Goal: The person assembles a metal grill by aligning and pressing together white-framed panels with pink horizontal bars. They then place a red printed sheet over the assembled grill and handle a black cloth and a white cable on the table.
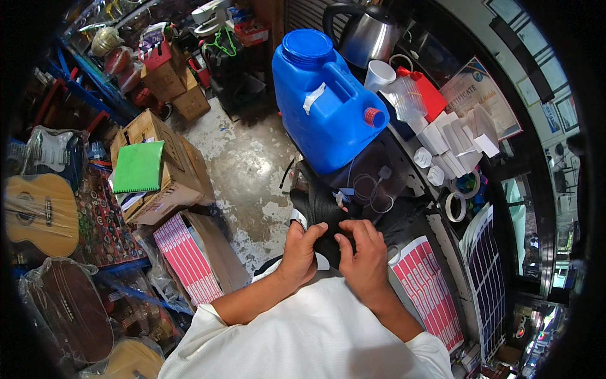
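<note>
Just in front of my white shirt is a soft black item (314, 203), like folded fabric or a bag, with a whitish patch on its left edge. My left hand (300, 246) is closed on its near edge, the thumb laid across the top. Beside it on the right, my right hand (364, 254) has curled fingers, thumb and fingertips close together at the black material. Whatever is between those fingertips is too small to make out. A big blue plastic jerrycan (322, 120) stands just beyond the black item.
On the right, sheets of pink-and-white labels (429, 284) lie near a roll of tape (455, 206) and a white cable (372, 189). Behind the jerrycan stands an electric kettle (372, 38). Leftward are a cardboard box (183, 164) with a green notebook (139, 167) and a wrapped guitar (43, 215).
</note>
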{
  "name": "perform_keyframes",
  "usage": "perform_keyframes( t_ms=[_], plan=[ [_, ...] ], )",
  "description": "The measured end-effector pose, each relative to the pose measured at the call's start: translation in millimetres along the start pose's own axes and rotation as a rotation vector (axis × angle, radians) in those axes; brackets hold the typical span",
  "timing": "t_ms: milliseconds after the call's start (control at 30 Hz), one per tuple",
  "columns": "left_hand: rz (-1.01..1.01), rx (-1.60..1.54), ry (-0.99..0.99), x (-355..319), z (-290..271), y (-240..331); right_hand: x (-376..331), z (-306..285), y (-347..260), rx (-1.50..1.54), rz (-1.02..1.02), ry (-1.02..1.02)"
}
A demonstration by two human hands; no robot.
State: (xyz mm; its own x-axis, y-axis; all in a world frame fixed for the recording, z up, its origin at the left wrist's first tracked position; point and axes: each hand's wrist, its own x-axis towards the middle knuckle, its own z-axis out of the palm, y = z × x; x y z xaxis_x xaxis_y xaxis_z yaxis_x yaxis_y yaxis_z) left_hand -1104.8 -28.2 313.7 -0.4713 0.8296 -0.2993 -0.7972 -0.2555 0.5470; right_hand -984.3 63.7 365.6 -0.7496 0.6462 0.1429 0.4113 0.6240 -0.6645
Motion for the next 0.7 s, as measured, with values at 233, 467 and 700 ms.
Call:
perform_keyframes(
  t_ms=[233,467,700],
  plan=[
    [0.072,-0.033,0.08,-0.5,-4.1,-1.1,1.2,9.3,11.5,0.039,0.026,-0.059],
    [0.098,-0.055,0.087,-7.3,-4.4,6.0,1.2,15.9,17.3,0.153,0.095,-0.149],
    [0.122,-0.052,0.016,-12.4,-3.0,8.8,5.9,14.6,21.5,0.294,0.053,-0.061]
  ],
)
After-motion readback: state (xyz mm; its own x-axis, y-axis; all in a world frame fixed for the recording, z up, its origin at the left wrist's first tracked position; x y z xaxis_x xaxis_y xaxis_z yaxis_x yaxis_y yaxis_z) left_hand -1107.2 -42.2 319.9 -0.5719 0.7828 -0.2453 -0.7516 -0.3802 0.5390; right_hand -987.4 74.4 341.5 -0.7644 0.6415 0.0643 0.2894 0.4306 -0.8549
